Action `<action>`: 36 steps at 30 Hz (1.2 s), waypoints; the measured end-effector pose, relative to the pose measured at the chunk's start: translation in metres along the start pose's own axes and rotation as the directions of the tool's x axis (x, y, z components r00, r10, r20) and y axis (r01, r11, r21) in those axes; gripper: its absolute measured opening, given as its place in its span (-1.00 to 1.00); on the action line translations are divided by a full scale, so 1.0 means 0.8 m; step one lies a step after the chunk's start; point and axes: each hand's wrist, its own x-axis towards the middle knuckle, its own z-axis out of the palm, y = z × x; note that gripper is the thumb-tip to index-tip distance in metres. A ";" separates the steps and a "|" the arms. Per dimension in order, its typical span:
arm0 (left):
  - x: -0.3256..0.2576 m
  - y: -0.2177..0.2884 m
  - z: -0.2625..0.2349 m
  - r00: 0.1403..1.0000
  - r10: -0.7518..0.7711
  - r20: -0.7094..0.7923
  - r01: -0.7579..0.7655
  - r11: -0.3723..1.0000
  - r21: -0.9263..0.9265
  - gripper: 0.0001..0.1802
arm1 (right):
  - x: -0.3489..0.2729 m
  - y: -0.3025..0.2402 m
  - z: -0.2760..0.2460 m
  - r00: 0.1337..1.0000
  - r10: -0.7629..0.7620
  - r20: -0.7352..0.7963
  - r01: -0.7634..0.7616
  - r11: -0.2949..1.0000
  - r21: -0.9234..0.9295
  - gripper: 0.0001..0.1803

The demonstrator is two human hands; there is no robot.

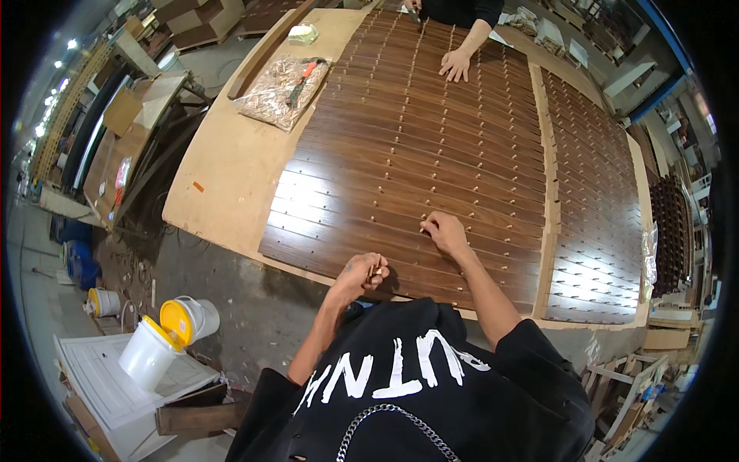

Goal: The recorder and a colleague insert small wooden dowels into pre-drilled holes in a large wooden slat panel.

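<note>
Dark brown wood-grain boards (339, 177) lie side by side on a large table, with short wooden dowels standing upright in rows across them. My right hand (446, 232) is over the boards, its fingers pinched on a small wooden dowel (423, 225) close to the surface. Near the table's front edge, my left hand (362, 276) is curled closed around several wooden dowels (375, 271), whose ends show between the fingers. The boards at the near left have small holes without dowels in them.
Across the table a co-worker's hand (456, 65) rests on the boards. At the left, a clear bag of dowels (279, 91) lies on the pale tabletop (223, 154) with a red-and-black tool (306, 80) on it. White buckets (148, 360) stand at the lower left. More dowelled boards (593, 177) lie at the right.
</note>
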 end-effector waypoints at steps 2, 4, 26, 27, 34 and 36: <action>-0.009 0.004 -0.003 0.995 0.093 0.037 -0.095 0.993 0.072 -0.67 | -0.001 0.001 0.006 0.998 -0.062 -0.008 0.062 0.995 -0.074 -0.75; -0.015 0.006 -0.003 0.995 0.083 0.056 -0.085 0.995 0.043 -0.70 | -0.006 0.002 0.010 0.992 -0.122 -0.013 0.119 0.982 -0.149 -0.74; 0.002 0.009 0.003 0.996 0.059 0.069 -0.068 0.986 0.151 -0.72 | -0.024 -0.004 0.061 0.822 -0.312 -0.476 0.222 0.946 -0.236 -0.81; 0.002 0.010 0.003 0.997 0.054 0.060 -0.062 0.986 0.155 -0.72 | -0.025 -0.004 0.062 0.820 -0.321 -0.474 0.229 0.943 -0.243 -0.81; 0.004 0.015 0.013 0.998 0.031 0.049 -0.041 0.979 0.201 -0.69 | -0.031 -0.013 0.053 0.864 -0.340 -0.372 0.195 0.906 -0.375 -0.82; 0.007 0.022 0.018 0.998 0.026 0.064 -0.039 0.976 0.214 -0.68 | -0.027 -0.016 0.046 0.943 -0.241 -0.231 0.145 0.920 -0.364 -0.80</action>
